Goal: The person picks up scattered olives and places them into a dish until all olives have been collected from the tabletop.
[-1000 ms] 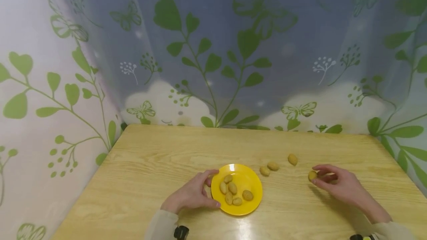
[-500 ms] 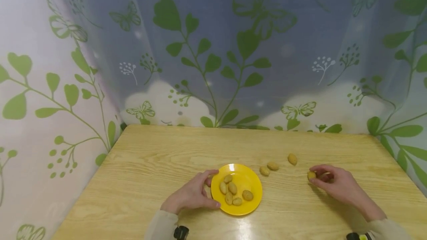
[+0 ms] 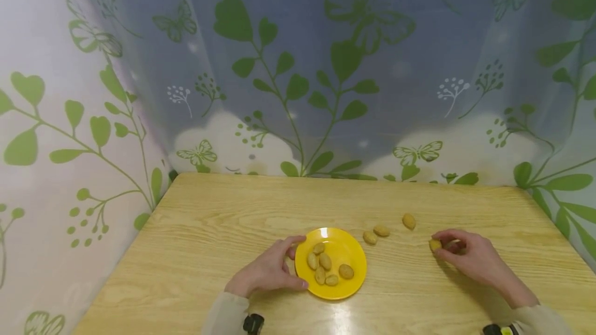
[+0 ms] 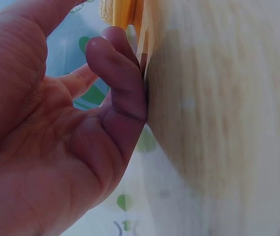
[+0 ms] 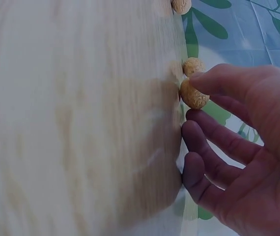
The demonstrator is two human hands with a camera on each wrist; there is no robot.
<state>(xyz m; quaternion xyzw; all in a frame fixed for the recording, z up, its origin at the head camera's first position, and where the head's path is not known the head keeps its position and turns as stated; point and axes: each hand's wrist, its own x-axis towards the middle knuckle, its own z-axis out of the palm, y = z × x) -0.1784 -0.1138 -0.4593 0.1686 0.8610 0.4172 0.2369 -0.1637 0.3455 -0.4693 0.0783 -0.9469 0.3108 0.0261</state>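
Note:
On the wooden table, my left hand point(image 3: 265, 269) holds the near-left rim of a yellow plate point(image 3: 356, 283), thumb at the front and fingers at the back. Several tan walnuts in the shell point(image 3: 324, 261) lie on the plate. My right hand point(image 3: 477, 260) pinches one walnut point(image 3: 435, 245) between thumb and index finger, low at the tabletop. Seen from the right wrist, that walnut point(image 5: 195, 94) has a wrinkled shell, and the other fingers rest loosely curled against the wood. In the left wrist view the left hand point(image 4: 81, 132) hides most of the plate point(image 4: 125, 12).
Between the plate and my right hand lie three loose walnuts: one point(image 3: 370, 237) close to the plate, another point(image 3: 381, 230) beside it, and a third point(image 3: 408, 221) farther right. A patterned curtain point(image 3: 298, 92) hangs behind the table point(image 3: 223, 206) and along its sides.
My right hand has shifted slightly left with the walnut, then stays put. The left hand, the plate and the loose walnuts show no movement.

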